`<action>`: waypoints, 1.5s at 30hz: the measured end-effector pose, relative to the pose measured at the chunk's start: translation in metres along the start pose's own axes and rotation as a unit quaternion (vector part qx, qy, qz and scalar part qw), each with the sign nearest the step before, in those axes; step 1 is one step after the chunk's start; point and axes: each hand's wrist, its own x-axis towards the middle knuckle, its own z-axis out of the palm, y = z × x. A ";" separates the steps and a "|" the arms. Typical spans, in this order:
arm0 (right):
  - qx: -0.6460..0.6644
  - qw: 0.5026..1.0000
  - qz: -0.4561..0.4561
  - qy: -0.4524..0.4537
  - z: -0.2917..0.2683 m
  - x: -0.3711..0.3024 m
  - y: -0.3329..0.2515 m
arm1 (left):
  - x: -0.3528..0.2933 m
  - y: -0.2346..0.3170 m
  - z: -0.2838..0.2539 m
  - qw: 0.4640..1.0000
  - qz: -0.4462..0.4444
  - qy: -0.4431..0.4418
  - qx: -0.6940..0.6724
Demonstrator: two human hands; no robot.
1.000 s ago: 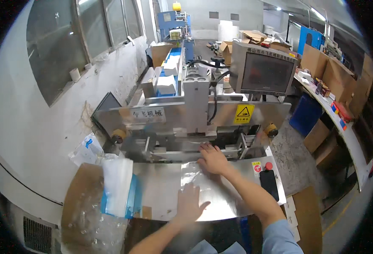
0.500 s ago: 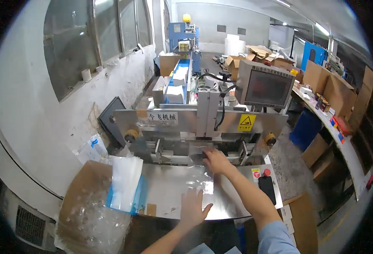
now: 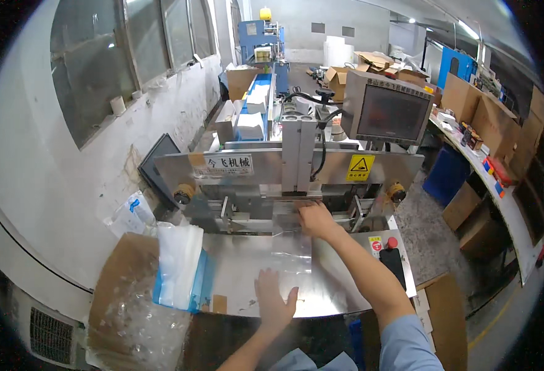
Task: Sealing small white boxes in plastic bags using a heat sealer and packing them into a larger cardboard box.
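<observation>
A clear plastic bag lies on the steel worktop, its far end reaching the slot beneath the machine's crossbar. My right hand is at that far end, fingers curled over the bag's right edge; its fingertips are partly hidden by the machine front. Nearer to me, my left hand is flat and holds nothing, fingers stretched forward and thumb out, just short of the bag's near edge. To the left, a stack of whitish plastic bags leans in a blue holder.
A cardboard box of crumpled clear plastic stands at left. A control screen rises above the machine on the right. A red button and a black phone sit at the worktop's right side. Beyond, a blue conveyor carries white stacks.
The right hand has moved forward toward the slot, and the bag has shifted with it and lies flatter. The left hand has moved slightly left, staying flat. The view has shifted a little.
</observation>
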 end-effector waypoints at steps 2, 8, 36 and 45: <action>-0.006 1.000 -0.025 -0.005 0.003 -0.001 0.008 | 0.001 0.002 -0.003 0.999 -0.013 0.026 -0.028; 0.048 0.999 -0.002 -0.019 -0.011 -0.004 0.010 | 0.001 0.006 -0.007 0.996 -0.023 0.066 -0.053; 0.653 0.722 0.214 0.072 0.018 -0.116 -0.063 | 0.112 -0.030 0.021 0.891 -0.281 -0.029 -0.357; 0.486 0.842 0.218 0.080 -0.034 -0.191 -0.031 | 0.075 -0.001 -0.027 0.888 -0.168 -0.165 -0.396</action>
